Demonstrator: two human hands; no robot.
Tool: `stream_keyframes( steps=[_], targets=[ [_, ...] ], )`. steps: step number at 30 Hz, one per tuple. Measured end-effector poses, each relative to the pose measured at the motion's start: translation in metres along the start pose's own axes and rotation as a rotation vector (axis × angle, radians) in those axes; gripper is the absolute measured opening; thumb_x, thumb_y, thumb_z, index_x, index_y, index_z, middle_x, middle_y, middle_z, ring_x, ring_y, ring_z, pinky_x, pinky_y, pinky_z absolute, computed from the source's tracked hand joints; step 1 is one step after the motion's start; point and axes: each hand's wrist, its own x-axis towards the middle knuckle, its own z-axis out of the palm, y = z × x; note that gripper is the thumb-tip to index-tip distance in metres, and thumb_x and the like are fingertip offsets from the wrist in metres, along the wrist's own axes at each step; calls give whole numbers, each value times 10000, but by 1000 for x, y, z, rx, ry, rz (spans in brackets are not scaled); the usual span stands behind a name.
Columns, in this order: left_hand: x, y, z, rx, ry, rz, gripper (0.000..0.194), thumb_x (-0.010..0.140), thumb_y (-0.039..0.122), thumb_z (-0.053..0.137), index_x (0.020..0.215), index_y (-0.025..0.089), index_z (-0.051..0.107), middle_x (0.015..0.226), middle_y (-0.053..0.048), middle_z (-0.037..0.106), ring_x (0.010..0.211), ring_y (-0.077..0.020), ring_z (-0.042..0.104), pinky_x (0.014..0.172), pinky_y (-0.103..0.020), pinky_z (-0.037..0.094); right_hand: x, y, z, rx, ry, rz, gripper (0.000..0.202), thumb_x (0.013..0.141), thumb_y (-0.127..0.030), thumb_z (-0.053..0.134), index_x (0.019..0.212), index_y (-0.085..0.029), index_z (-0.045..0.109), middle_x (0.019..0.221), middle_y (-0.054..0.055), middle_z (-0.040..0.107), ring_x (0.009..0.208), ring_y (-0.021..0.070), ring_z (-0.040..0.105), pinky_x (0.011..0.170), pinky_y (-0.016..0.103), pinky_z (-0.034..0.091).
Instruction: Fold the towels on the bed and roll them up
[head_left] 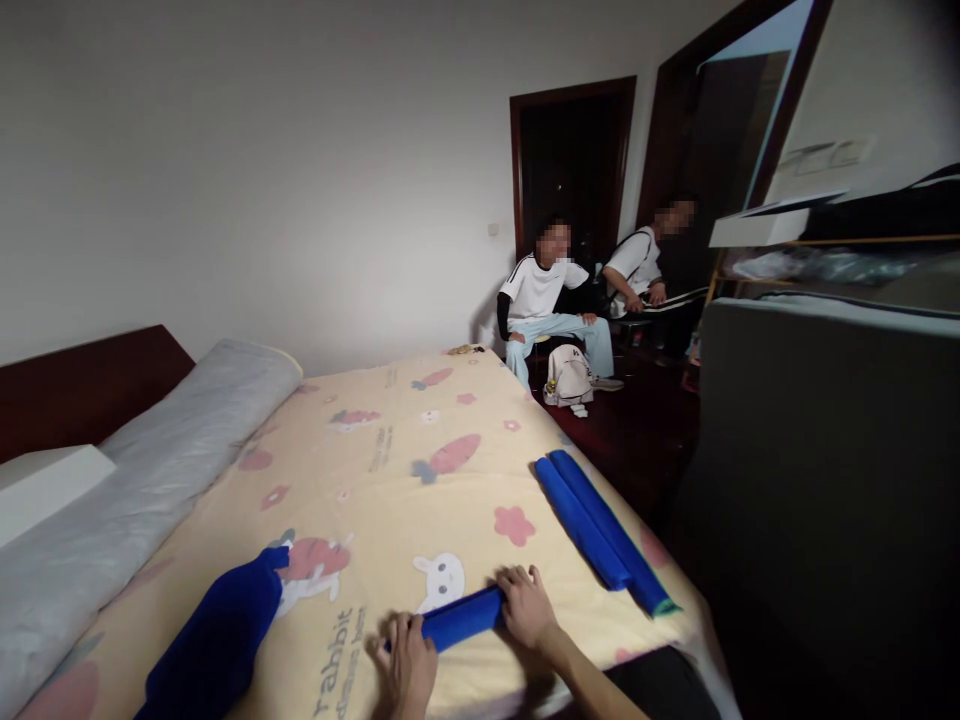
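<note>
A rolled blue towel [463,620] lies near the bed's front edge, with one of my hands at each end. My left hand [409,660] closes over its left end, fingers curled on the far side. At the right end, my right hand [527,606] grips the roll with bent fingers. Two more blue rolls [581,520] rest side by side to the right, near the bed's edge. A loose, unrolled blue towel [221,635] is spread out to the left of my left hand.
The bed [375,540] has a cream sheet printed with rabbits and carrots. A grey rolled mattress or quilt [157,480] and a white box [49,485] are at the left. Two people sit beyond the bed beside a pale backpack [568,376]. A dark panel [825,480] stands right.
</note>
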Motion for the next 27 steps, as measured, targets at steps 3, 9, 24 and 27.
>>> stream_keyframes(
  steps=[3,9,24,27],
  targets=[
    [0,5,8,-4,33,-12,472,784,91,409,1160,231,657,1221,-80,677,1187,-249,536,1050,-495,259,-3,-7,12,20,74,4,514,749,-191,462,1243,-181,604,1329,126,580,1285,301,440,1138,486,146],
    [3,25,43,-129,-48,211,616,747,106,465,1338,265,541,1424,-22,553,1359,-223,414,1187,-465,137,1,-35,38,187,-52,-270,759,741,-283,516,1473,-161,359,1526,111,385,1415,280,301,1188,437,141],
    [21,-19,41,95,-82,206,691,738,282,513,1420,350,420,1542,16,359,1418,-222,347,1116,-442,295,-9,49,11,160,83,-311,663,934,-539,412,1518,-277,243,1539,114,357,1414,300,314,1134,520,262],
    [23,-16,40,127,-103,203,691,735,248,524,1409,370,430,1533,17,375,1418,-233,346,1115,-455,295,-6,42,12,146,53,-277,681,898,-478,469,1512,-263,266,1541,117,350,1420,314,297,1141,547,236]
  ],
)
